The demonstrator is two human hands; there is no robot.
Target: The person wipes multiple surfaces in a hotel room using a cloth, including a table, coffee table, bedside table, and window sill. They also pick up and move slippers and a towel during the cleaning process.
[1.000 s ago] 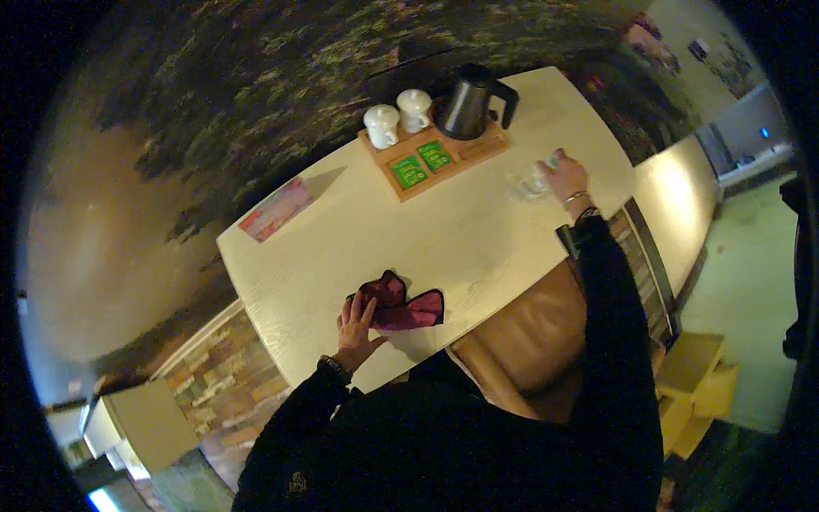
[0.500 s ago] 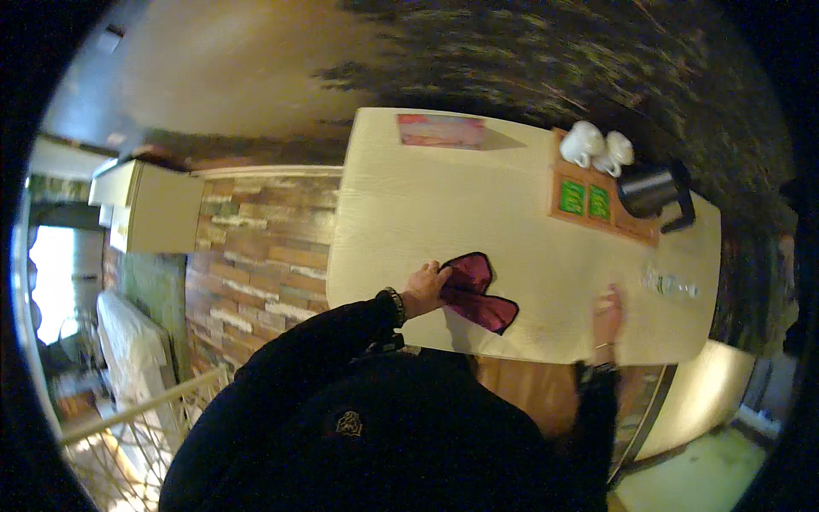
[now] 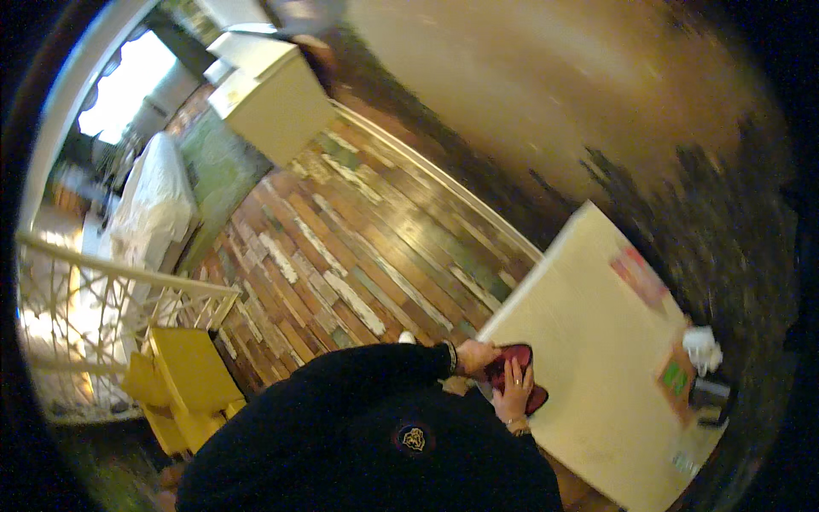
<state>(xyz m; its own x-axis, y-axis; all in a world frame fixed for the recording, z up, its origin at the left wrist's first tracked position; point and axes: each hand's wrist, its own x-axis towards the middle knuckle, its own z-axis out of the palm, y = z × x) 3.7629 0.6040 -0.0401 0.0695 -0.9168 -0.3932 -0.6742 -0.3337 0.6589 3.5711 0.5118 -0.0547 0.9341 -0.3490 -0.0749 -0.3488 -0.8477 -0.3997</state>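
A dark red satin sleep mask (image 3: 517,353) with black edging lies by the near left edge of the cream table (image 3: 589,341). My left hand (image 3: 475,357) pinches its left end, the thumb and fingers closed on the cloth. Over the mask's middle rests my right hand (image 3: 513,396), its fingers stretched out and slightly apart on the fabric, a ring on one of them. Part of the mask is hidden under these fingers.
A pink box (image 3: 638,277) stands at the table's far side. Right of it are a wooden tray (image 3: 674,386) with green packets, white cups (image 3: 701,350), a dark kettle (image 3: 710,399) and a clear bottle (image 3: 685,462). A yellow chair (image 3: 194,369) and patterned railing (image 3: 94,290) are at left.
The view has swung to the left, so the table now sits at lower right. My right hand has come from the table's right side onto the mask; the left hand keeps its hold.
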